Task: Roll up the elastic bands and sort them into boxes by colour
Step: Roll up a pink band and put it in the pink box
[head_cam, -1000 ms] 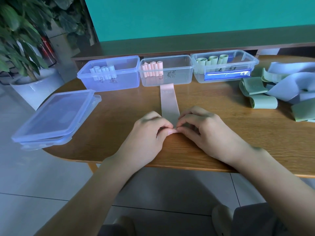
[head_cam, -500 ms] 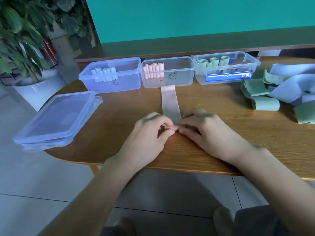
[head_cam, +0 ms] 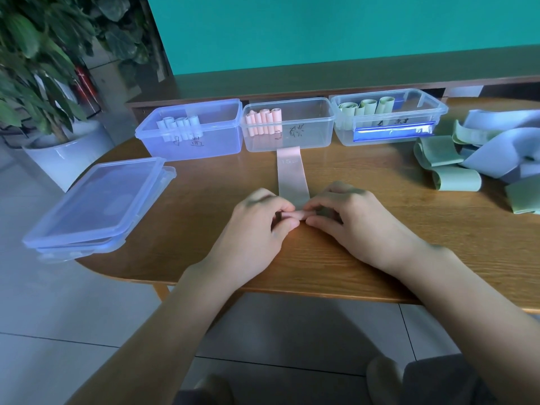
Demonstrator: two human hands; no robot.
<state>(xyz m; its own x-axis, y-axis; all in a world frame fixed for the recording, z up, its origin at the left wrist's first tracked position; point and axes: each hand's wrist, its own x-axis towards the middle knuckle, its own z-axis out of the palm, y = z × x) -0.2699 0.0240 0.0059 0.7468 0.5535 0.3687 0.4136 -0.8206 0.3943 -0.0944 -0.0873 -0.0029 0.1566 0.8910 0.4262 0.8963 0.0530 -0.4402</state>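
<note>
A pink elastic band lies flat on the wooden table, running from the middle box towards me. Its near end is curled into a small roll. My left hand and my right hand both pinch that roll from either side. Three clear boxes stand in a row at the back: the left box holds pale blue rolls, the middle box holds pink rolls, the right box holds green rolls. Loose green bands and blue bands lie in a heap at the right.
Stacked clear lids sit on the table's left corner, overhanging its edge. A potted plant stands on the floor at the left. A dark wooden shelf runs behind the boxes under a teal wall.
The flat part of the pink band has grown slightly shorter as the roll under my fingers advanced. Both hands stay at the same place.
</note>
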